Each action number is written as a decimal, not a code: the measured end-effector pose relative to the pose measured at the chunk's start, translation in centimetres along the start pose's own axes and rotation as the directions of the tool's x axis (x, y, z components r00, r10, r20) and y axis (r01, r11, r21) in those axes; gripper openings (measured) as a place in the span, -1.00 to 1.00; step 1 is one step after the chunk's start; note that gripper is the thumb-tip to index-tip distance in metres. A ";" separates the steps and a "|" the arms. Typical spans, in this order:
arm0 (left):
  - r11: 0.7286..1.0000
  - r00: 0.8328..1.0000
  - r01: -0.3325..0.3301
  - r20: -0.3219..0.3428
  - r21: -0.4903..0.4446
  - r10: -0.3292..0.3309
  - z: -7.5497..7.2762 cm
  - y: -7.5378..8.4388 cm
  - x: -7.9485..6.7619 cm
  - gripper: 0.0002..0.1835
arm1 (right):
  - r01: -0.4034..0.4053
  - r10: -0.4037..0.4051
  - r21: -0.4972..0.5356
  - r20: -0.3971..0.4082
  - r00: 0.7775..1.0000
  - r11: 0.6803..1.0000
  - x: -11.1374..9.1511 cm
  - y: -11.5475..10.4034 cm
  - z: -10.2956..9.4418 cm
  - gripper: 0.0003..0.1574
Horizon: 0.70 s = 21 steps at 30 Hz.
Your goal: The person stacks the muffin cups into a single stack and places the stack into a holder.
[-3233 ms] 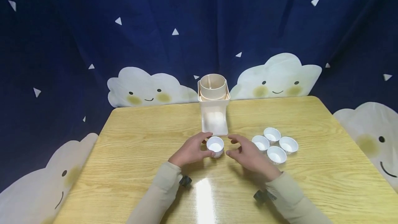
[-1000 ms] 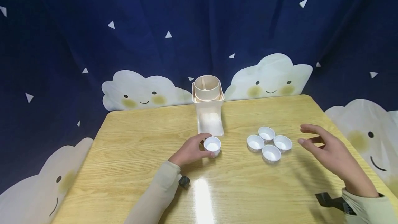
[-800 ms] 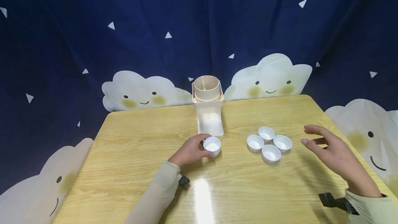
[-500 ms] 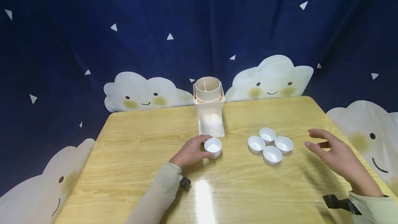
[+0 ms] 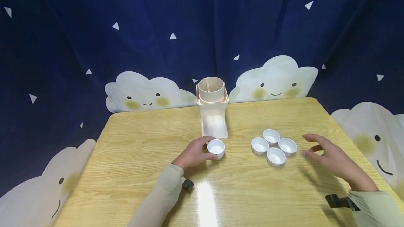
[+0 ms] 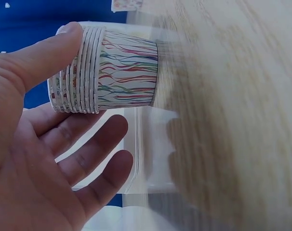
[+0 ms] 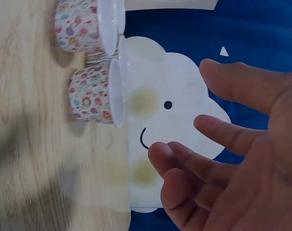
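Note:
My left hand [image 5: 196,152] grips a nested stack of white paper baking cups [image 5: 216,149] in the middle of the table, thumb on the near side and fingers behind. In the left wrist view, several rims of the stack [image 6: 129,72] show, and the lowest cup has coloured wavy lines. Right of it, several separate cups [image 5: 275,157] stand upright in a close cluster. My right hand [image 5: 331,157] hovers just right of that cluster with loosely bent fingers and holds nothing. Floral prints show on two cups [image 7: 90,94] in the right wrist view.
A cream plastic holder [image 5: 213,109] with a round top and a flat tray base stands at the back of the wooden table [image 5: 151,129], behind the stack. A dark blue curtain [image 5: 142,20] with clouds hangs beyond the table's far edge.
My right hand has moved from beside the stack to right of the cup cluster, and lately a little back left toward it. My left hand keeps holding the stack in place.

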<state>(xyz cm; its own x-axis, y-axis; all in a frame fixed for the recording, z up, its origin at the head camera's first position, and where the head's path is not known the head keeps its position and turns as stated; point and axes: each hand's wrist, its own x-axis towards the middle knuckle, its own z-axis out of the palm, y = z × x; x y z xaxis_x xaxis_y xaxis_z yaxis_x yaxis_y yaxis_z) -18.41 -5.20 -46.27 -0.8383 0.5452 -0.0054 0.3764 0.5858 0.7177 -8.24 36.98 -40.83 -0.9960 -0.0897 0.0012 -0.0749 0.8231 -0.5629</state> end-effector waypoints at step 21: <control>1.000 1.000 0.000 -0.022 0.009 0.000 0.1 0.1 -0.1 -0.39 | 0.136 -0.136 -0.016 0.005 0.991 0.991 1.6 1.0 1.1 -0.18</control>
<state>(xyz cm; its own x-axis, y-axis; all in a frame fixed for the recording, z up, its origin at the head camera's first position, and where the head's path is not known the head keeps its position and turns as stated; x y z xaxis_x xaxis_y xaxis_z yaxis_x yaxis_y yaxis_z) -18.29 -5.13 -46.26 -0.8469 0.5317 0.0100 0.3798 0.5916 0.7112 -9.82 37.05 -42.25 -0.9763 -0.2036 0.0738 -0.2105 0.8122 -0.5440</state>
